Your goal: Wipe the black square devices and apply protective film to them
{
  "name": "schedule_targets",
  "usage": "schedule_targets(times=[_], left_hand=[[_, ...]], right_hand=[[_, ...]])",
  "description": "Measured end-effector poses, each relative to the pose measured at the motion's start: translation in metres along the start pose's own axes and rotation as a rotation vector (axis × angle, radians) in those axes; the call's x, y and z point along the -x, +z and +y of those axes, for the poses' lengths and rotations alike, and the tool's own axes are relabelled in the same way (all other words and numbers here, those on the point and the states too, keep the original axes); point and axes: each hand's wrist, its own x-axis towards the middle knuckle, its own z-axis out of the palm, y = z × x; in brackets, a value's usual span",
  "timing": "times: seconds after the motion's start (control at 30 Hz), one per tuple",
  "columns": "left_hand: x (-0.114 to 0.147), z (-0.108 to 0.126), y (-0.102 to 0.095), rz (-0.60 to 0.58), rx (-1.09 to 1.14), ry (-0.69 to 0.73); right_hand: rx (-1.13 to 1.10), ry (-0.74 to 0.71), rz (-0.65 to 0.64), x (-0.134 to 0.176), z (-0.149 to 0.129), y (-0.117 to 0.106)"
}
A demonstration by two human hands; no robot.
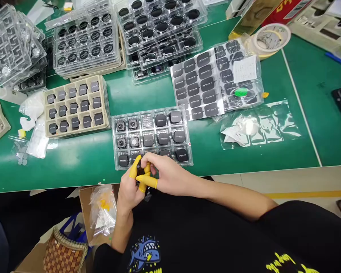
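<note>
Yellow finger cots cover several of my fingertips. My left hand (127,190) is closed around a small black part (140,167), which looks like one of the black square units but is mostly hidden by fingers. From the other side my right hand (170,175) pinches at the same part, thumb and fingers bent in. Just beyond lies a clear plastic tray (146,120) of black rounded-square units. Most show a printed flat face, several a round pattern, and one a whitish disc (134,141). One pocket in the back row holds no unit.
Behind stand a beige tray (76,132) of dark pieces and stacked clear trays (86,40). Sheets of black stickers (199,85), a tape roll (269,40) and a clear blister sheet (284,125) lie to the right. Below the table edge sits a cardboard box (86,212).
</note>
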Motion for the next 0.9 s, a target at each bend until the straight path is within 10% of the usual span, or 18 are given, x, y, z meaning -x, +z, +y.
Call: schedule_targets(times=[0.33,0.6,0.9], left_hand=[[0.017,0.004,0.008,-0.056,0.446,-0.396],[0.010,-0.008,0.002,-0.087,0.451,-0.197],[0.020,-0.010,0.014,-0.044,0.488,-0.287]], right_hand=[[0.095,-0.178,0.085,0.007,0.014,-0.016],[-0.079,0.008,0.038,0.008,0.011,-0.019],[0.156,-0.273,0.178,0.017,0.024,-0.004]])
